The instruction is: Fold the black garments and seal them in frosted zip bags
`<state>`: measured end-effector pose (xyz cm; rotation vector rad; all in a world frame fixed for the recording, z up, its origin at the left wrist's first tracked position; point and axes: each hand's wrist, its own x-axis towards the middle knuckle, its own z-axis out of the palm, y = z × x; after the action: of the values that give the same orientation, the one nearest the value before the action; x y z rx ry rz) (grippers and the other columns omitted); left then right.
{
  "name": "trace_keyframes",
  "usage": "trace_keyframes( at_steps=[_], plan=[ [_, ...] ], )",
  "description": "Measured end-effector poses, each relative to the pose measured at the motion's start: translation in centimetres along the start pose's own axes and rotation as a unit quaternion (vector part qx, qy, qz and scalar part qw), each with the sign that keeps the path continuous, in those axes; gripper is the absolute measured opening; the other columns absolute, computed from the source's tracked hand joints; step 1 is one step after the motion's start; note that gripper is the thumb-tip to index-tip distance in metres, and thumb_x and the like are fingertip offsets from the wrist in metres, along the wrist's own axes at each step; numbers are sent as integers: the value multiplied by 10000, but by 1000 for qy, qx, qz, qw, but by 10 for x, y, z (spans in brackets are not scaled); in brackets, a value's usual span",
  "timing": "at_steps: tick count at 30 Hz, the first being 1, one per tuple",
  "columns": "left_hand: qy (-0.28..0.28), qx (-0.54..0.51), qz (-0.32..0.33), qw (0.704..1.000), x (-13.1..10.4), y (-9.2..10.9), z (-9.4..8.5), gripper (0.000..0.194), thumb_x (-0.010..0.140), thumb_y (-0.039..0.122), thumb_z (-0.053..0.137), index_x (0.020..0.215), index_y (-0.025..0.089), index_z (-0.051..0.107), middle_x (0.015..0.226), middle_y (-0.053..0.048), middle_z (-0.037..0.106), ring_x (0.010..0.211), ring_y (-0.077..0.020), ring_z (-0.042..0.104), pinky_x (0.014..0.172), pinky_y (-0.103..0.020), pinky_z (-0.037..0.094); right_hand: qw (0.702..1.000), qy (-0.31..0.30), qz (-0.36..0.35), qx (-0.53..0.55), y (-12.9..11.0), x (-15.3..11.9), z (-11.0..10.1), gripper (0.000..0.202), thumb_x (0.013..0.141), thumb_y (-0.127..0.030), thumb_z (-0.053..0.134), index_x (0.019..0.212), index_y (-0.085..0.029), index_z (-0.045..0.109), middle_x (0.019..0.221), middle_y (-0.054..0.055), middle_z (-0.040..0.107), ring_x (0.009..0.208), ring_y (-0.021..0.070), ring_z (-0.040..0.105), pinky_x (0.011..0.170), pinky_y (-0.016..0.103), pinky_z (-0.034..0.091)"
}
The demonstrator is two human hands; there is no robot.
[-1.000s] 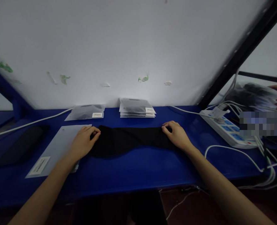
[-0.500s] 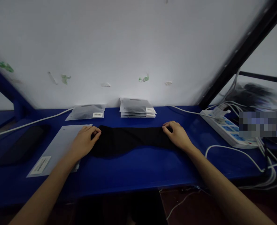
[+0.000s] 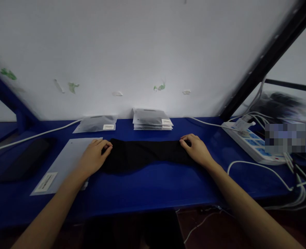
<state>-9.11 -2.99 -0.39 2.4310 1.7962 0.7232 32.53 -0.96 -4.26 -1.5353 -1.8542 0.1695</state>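
Observation:
A long piece of black fabric (image 3: 145,154) lies flat across the blue table, wider at its left part than in its middle. Its left end is pinched between the thumb and fingers of my left hand (image 3: 94,155). My right hand (image 3: 195,149) grips the upper right end in the same way. Partly under my left hand and forearm is a frosted plastic bag (image 3: 67,157) with a white barcode label (image 3: 46,182) at its near corner. What exact article the fabric is, I cannot tell.
Behind the fabric are a stack of filled frosted bags (image 3: 151,119) and another filled bag (image 3: 96,124). A dark flat object (image 3: 27,159) lies at left. On the right sits a power strip (image 3: 254,141) with white cables (image 3: 259,166). A white wall (image 3: 153,52) closes the back.

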Motion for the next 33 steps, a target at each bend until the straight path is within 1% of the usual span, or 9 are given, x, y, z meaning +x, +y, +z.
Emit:
trace_keyframes(
  at_steps=[6, 9, 14, 17, 19, 23, 27, 30, 33],
  plan=[
    [-7, 60, 64, 996, 2, 0, -1, 260, 969, 321, 421, 981, 196, 649, 928, -89, 645, 944, -280, 560, 879, -434, 458, 1000, -3, -6, -3, 1, 1, 0, 193, 905, -368, 519, 792, -231, 595, 1004, 84, 690, 966, 250, 616, 948, 431, 434],
    [14, 114, 102, 988, 4, 17, -10, 281, 963, 293, 431, 1040, 165, 669, 993, -119, 646, 968, -302, 544, 903, -466, 462, 1000, -3, -5, -2, 0, 1, 0, 209, 906, -366, 515, 775, -226, 600, 1008, 86, 693, 967, 249, 617, 949, 430, 433],
    [101, 56, 113, 987, -16, 102, -15, 292, 990, 252, 431, 1126, 153, 669, 1090, -106, 682, 1069, -274, 562, 982, -452, 476, 1000, -2, -6, -1, 1, 1, 1, 213, 899, -371, 518, 792, -213, 613, 1009, 93, 694, 959, 248, 613, 941, 424, 436],
    [18, 25, 138, 990, -41, 155, 5, 323, 981, 279, 485, 1226, 137, 641, 1258, -121, 659, 1173, -281, 570, 1006, -447, 491, 1000, -4, -7, 1, 2, 1, 2, 221, 898, -375, 513, 786, -213, 613, 1010, 97, 694, 962, 251, 613, 950, 429, 430],
    [-36, 40, 117, 992, -55, 175, 22, 423, 956, 344, 549, 1292, 93, 602, 1386, -182, 582, 1251, -334, 544, 1009, -489, 498, 1000, -4, -6, 3, 1, 1, 1, 228, 900, -378, 507, 779, -216, 613, 1010, 97, 695, 963, 251, 615, 949, 426, 430],
    [-56, 31, 65, 996, -68, 182, 43, 456, 997, 402, 476, 1326, 102, 575, 1460, -192, 518, 1347, -355, 482, 1053, -536, 472, 1000, 2, 1, 5, -4, 0, -2, 237, 901, -384, 499, 830, -213, 646, 964, 89, 706, 941, 254, 616, 897, 401, 444],
    [-49, 13, 61, 997, -69, 179, 42, 415, 1004, 373, 466, 1306, 115, 587, 1447, -179, 536, 1346, -346, 490, 1058, -544, 476, 998, 21, 60, 27, -14, -4, -10, 273, 894, -442, 521, 832, -211, 652, 829, 58, 694, 806, 231, 622, 767, 358, 442],
    [-43, 11, 65, 997, -69, 179, 40, 391, 997, 332, 485, 1279, 87, 603, 1440, -192, 538, 1337, -341, 499, 1055, -532, 489, 986, 12, 120, 116, -21, -10, -22, 309, 872, -502, 557, 800, -212, 637, 741, 20, 661, 701, 189, 598, 669, 315, 419],
    [-20, 6, 68, 997, -71, 180, 42, 364, 991, 300, 500, 1231, 60, 632, 1410, -201, 563, 1318, -338, 517, 1032, -510, 519, 945, -13, 178, 274, -32, -15, -41, 305, 813, -518, 643, 816, -213, 637, 712, -7, 640, 644, 153, 574, 607, 278, 418]
  ],
)
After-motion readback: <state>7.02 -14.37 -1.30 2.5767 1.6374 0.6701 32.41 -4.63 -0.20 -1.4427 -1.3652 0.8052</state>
